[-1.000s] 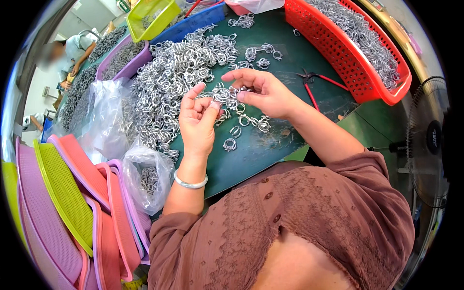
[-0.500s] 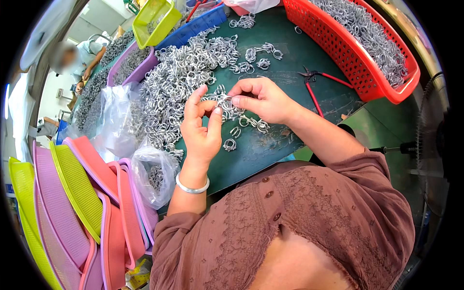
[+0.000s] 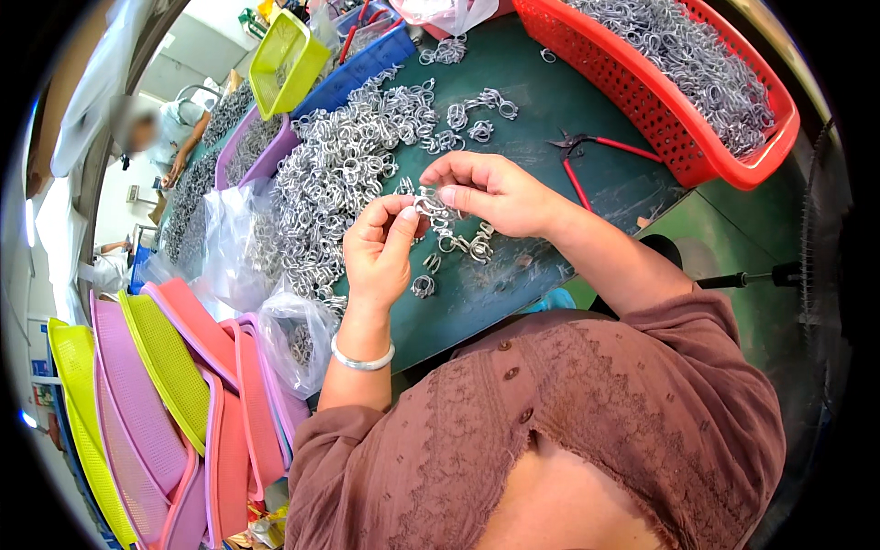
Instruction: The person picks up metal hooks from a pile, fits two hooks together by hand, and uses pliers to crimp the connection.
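A person in a brown-pink blouse sits at a dark green counter (image 3: 541, 69), seen from above. Both hands meet over the middle of it. The left hand (image 3: 378, 252) has thumb and forefinger pressed together on a small cluster of metal rings (image 3: 429, 203); the right hand (image 3: 490, 191) pinches the same cluster from the other side, so the rings hang between the two grips, just above the counter.

Judging by how things lie, the work looks far from finished. A big loose heap of rings (image 3: 344, 174) covers the counter to the left of the hands, and a red basket (image 3: 724, 151) at the far right is filled with more. Only a few small linked bunches lie apart: about four near the far edge (image 3: 467, 115) and a handful of single rings (image 3: 458, 246) just under the hands. These may be the finished pieces, though that cannot be told for sure.

Counted: one red basket, one pair of red-handled pliers (image 3: 587, 156) lying beside it, untouched, one yellow basket (image 3: 284, 55), one blue tray (image 3: 362, 64), one purple tray (image 3: 261, 151) with rings in it, two clear plastic bags (image 3: 293, 335) at the left edge. A stack of empty pink, purple and yellow baskets (image 3: 165, 385) leans at the lower left, roughly eight of them. The loose rings are too many to count. A silver bangle (image 3: 360, 357) sits on the left wrist
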The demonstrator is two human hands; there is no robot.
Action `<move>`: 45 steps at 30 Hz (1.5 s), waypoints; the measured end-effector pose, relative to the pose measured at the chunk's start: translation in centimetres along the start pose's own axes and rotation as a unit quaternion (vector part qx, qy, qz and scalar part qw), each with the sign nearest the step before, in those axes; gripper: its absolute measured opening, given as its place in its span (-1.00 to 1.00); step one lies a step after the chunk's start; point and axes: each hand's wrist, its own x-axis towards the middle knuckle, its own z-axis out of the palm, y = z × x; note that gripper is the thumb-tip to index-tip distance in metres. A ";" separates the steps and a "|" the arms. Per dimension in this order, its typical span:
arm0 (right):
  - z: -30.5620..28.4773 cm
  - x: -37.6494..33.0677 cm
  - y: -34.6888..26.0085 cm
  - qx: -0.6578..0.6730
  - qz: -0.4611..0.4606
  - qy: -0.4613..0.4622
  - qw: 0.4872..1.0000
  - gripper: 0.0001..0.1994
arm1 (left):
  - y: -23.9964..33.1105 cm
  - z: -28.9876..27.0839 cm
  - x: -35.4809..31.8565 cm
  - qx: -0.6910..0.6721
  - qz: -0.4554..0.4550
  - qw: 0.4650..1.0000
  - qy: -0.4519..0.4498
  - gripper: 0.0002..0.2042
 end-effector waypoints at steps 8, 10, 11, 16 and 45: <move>-0.7 -0.7 -0.2 0.020 -0.042 -0.029 0.999 -0.61 | -0.2 0.4 0.1 -0.120 -0.013 0.992 -0.024 -0.89; -0.6 -0.7 -0.3 0.028 -0.054 -0.017 0.998 -0.62 | -0.4 0.3 0.0 -0.161 -0.025 0.985 -0.052 -0.88; -0.5 -0.7 -0.3 0.032 -0.060 -0.011 0.998 -0.62 | -0.4 0.2 -0.1 -0.164 -0.036 0.983 -0.070 -0.88; 0.2 -0.6 -0.6 0.062 -0.034 -0.009 0.997 -0.69 | -0.9 0.1 -0.3 0.019 0.062 0.998 -0.025 -0.90; 2.1 0.6 0.1 -0.295 -0.090 0.042 0.950 -0.60 | -0.1 0.0 -1.1 -0.122 -0.105 0.983 0.094 -0.88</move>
